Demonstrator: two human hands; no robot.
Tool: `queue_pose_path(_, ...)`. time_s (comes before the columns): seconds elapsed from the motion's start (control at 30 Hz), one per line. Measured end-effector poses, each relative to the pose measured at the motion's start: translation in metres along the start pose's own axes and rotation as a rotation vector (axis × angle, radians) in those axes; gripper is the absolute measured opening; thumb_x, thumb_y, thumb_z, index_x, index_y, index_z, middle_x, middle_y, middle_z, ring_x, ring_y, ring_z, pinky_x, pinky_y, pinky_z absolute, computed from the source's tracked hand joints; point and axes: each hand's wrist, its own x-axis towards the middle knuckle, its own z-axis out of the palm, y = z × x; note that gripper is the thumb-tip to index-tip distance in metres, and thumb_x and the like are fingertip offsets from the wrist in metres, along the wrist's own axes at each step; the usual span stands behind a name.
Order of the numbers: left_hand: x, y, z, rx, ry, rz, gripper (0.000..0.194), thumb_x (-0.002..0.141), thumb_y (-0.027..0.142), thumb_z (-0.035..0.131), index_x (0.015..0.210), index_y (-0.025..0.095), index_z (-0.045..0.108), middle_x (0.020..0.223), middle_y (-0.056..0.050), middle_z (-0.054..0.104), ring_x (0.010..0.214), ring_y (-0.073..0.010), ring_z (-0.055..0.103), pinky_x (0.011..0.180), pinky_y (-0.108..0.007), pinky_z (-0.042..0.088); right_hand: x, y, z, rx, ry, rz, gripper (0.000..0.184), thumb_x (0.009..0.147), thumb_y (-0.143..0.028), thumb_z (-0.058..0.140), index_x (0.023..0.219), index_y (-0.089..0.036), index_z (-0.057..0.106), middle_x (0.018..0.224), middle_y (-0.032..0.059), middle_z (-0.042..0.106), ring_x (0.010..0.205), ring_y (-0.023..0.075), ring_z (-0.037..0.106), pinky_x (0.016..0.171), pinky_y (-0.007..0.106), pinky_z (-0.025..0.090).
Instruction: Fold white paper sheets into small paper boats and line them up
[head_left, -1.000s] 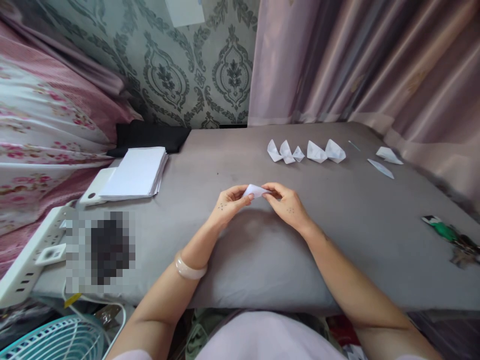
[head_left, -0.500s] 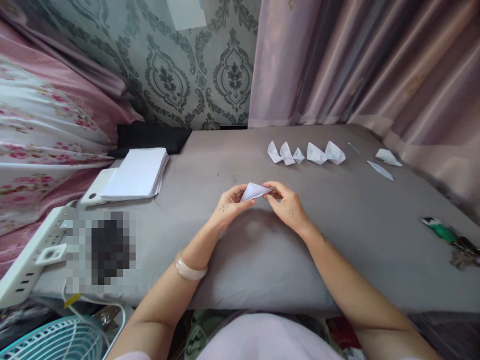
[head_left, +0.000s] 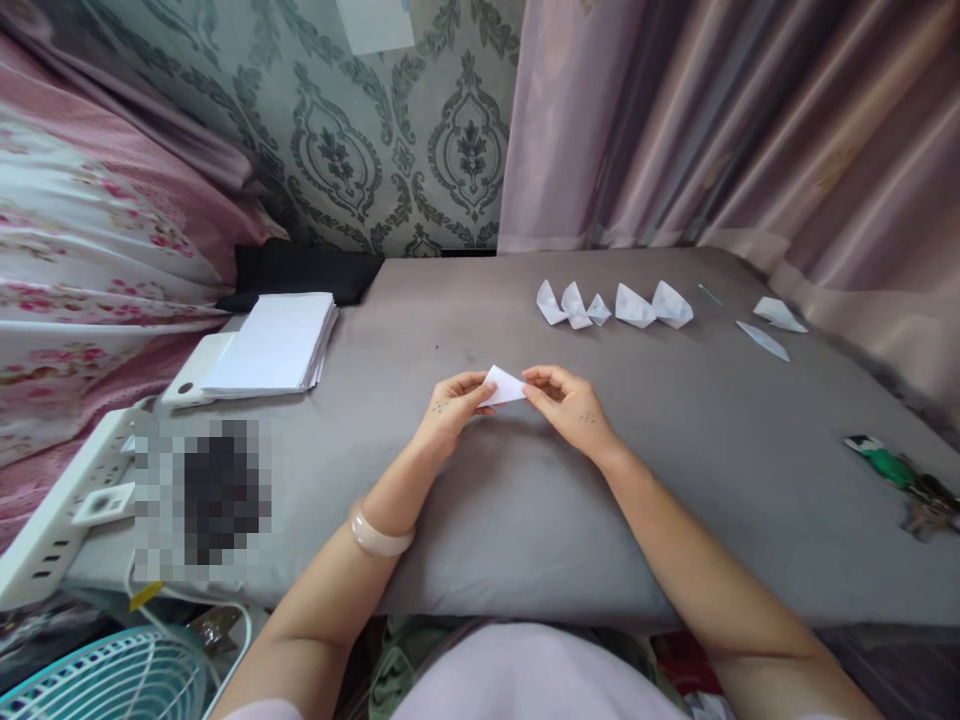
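Far left and nearer the body than the left hand, a white power strip [head_left: 71,500] held a white plug [head_left: 105,504], its dark marking too small to read. A turquoise fan [head_left: 120,670] stood below it. Left of and beyond the left hand lay a stack of white paper [head_left: 270,345]. The left hand [head_left: 450,410] was nearly closed, thumb and fingers pinching the left side of a folded paper [head_left: 505,385]. Small, white and flat-faced, the paper had crisp straight edges and a pointed top corner, and sat between both hands. The right hand [head_left: 574,405], fingers curled, pinched its right end. Beyond the right hand stood a row of folded white shapes [head_left: 636,306]; farther right lay two flatter white pieces [head_left: 780,314] and a green object [head_left: 892,465] with keys.
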Motion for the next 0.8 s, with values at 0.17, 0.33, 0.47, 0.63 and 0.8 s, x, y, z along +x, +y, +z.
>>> queue_pose_path(0.17,0.002,0.001,0.001,-0.108,0.108,-0.045,0.033,0.062,0.030,0.082,0.088,0.014,0.068,0.086,-0.006,0.070,0.076,-0.0162,0.066,0.067,-0.027,0.053,0.000,-0.005,0.002,0.187,0.025,0.269,0.030,0.070,-0.041,0.074,0.087,-0.019,0.063,0.079,0.0037,0.069,0.068,0.0150,0.065,0.059,0.028,0.051)
queue_pose_path(0.33,0.001,-0.001,0.006,-0.186,0.099,-0.045,0.035,0.061,0.027,0.081,0.083,0.017,0.055,0.071,-0.001,0.067,0.064,-0.0124,0.064,0.063,-0.024,0.049,-0.004,-0.006,0.011,0.264,-0.032,0.333,0.029,0.066,-0.042,0.077,0.080,-0.019,0.065,0.081,0.0043,0.071,0.069,0.0139,0.065,0.060,0.026,0.051)
queue_pose_path(0.47,-0.002,-0.004,0.010,-0.176,0.096,0.000,0.036,0.065,0.028,0.079,0.087,0.017,0.052,0.068,0.001,0.066,0.061,-0.0110,0.063,0.062,-0.022,0.047,-0.005,-0.006,0.015,0.266,-0.011,0.289,0.028,0.068,-0.037,0.075,0.088,-0.019,0.068,0.085,0.0045,0.072,0.073,0.0145,0.066,0.063,0.027,0.051)
queue_pose_path(0.63,-0.002,-0.007,0.011,-0.208,0.062,0.011,0.041,0.067,0.027,0.079,0.097,0.017,0.053,0.073,-0.001,0.069,0.066,-0.0130,0.066,0.072,-0.027,0.050,-0.006,-0.008,0.015,0.259,0.007,0.267,0.030,0.071,-0.034,0.071,0.097,-0.019,0.068,0.092,0.0065,0.072,0.077,0.0161,0.067,0.064,0.028,0.052)
queue_pose_path(0.8,0.001,-0.005,0.012,-0.336,0.026,-0.088,0.028,0.071,0.019,0.074,0.090,0.016,0.054,0.080,-0.004,0.069,0.075,-0.0139,0.067,0.078,-0.028,0.050,-0.007,-0.009,0.016,0.201,0.057,0.179,0.027,0.074,-0.033,0.067,0.097,-0.019,0.067,0.093,0.0058,0.071,0.078,0.0154,0.064,0.062,0.027,0.052)
